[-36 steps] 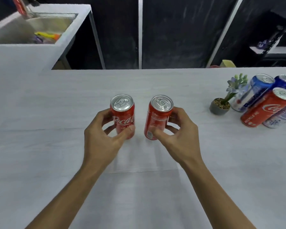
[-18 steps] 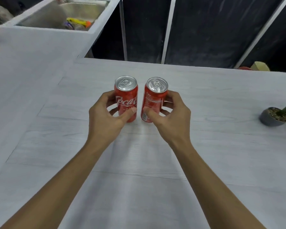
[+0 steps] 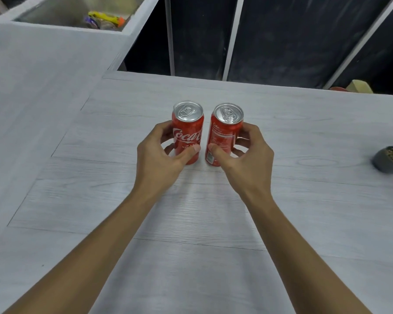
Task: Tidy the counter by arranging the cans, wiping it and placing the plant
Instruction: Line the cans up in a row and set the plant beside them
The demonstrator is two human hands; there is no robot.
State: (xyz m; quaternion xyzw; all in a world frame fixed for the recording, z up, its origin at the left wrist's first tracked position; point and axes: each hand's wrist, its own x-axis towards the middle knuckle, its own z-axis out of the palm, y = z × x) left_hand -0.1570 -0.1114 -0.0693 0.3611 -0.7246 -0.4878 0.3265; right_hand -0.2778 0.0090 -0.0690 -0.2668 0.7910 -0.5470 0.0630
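Head view, looking down. I see both hands out over the pale grey wood-grain counter (image 3: 191, 223). Left hand (image 3: 159, 159) grasps the left red aluminium cola can (image 3: 187, 132), thumb across the logo and fingers curled behind. Right hand (image 3: 247, 159) grasps the right red aluminium cola can (image 3: 224, 134), its label panel facing me. Both cans are upright near mid-counter, side by side with a narrow gap. I cannot tell if their bases touch the surface. Small round grey plant pot (image 3: 387, 160) sits at the right edge, cropped, well apart. Sunken sink basin (image 3: 61, 12) is top left.
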